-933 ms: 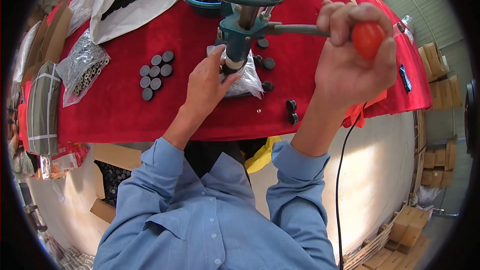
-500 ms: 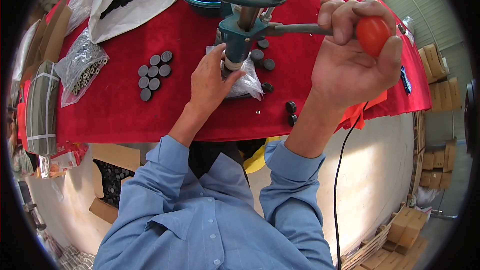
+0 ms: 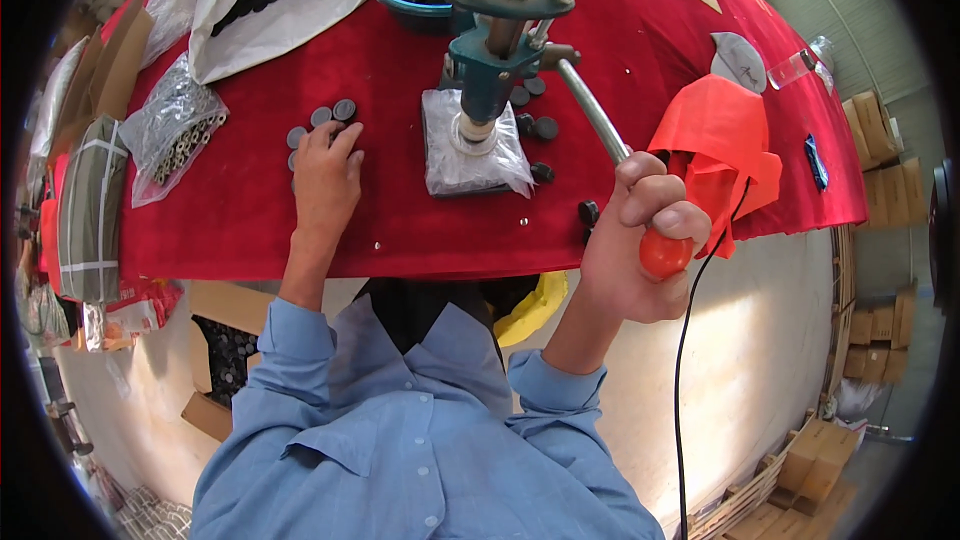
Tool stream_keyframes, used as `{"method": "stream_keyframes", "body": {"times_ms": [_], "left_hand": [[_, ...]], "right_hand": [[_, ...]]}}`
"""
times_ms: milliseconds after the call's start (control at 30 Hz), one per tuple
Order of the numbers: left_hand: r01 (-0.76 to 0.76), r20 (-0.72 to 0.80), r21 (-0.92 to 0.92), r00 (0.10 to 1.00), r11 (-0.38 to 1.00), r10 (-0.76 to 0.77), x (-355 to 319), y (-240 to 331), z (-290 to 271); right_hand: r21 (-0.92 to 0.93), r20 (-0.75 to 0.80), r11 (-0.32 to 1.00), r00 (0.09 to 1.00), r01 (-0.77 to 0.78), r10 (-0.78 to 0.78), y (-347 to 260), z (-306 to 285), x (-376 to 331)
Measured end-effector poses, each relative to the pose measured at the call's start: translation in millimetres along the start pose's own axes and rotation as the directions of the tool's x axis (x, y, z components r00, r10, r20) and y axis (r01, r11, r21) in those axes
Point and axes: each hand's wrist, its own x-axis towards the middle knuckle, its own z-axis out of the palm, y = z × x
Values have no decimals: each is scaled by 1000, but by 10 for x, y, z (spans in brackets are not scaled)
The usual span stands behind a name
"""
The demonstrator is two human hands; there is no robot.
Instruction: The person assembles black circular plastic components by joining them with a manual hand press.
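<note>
My right hand (image 3: 632, 245) is wrapped round the red ball knob (image 3: 665, 253) at the end of the metal lever (image 3: 595, 112). That lever belongs to a dark green hand press (image 3: 487, 70) standing on the table. Over a small group of round black caps (image 3: 344, 109) at the left, my left hand (image 3: 325, 175) reaches with its fingers apart, touching or just above them. Some caps are hidden beneath it. Under the press's pale ram tip (image 3: 475, 128) lies a pad wrapped in clear plastic (image 3: 450, 168), and a pale ring shows round the tip.
More black caps (image 3: 545, 128) lie right of the press. Behind stand a teal bowl (image 3: 400, 8) of black parts and a white sack (image 3: 290, 35). A clear bag of metal pieces (image 3: 178, 140) sits far left; orange cloth (image 3: 715, 125) and a black cable (image 3: 682, 360) are right.
My left hand has left the press tip and moved left to the caps. My right hand has swung the lever down and toward me, still gripping its knob.
</note>
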Motion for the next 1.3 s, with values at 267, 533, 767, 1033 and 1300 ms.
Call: {"method": "stream_keyframes", "body": {"times_ms": [267, 533, 767, 1033, 1300], "left_hand": [[279, 132, -278, 959, 919, -251, 12, 114, -132], [42, -8, -522, 998, 852, -54, 304, 829, -6], [17, -56, -669, 996, 743, -73, 297, 921, 179], [49, -25, -698, 995, 714, -94, 378, 1043, 304], [9, -69, -575, 996, 818, -59, 346, 750, 113]], "right_hand": [[-27, 136, 998, 989, 55, -51, -30, -13, 392], [-18, 133, 999, 990, 43, -40, 138, 275, 1287], [104, 116, 994, 993, -22, 10, 206, 222, 1368], [108, 107, 992, 993, -60, 48, 205, 233, 1336], [129, 122, 990, 992, -51, 35, 208, 218, 1343]]}}
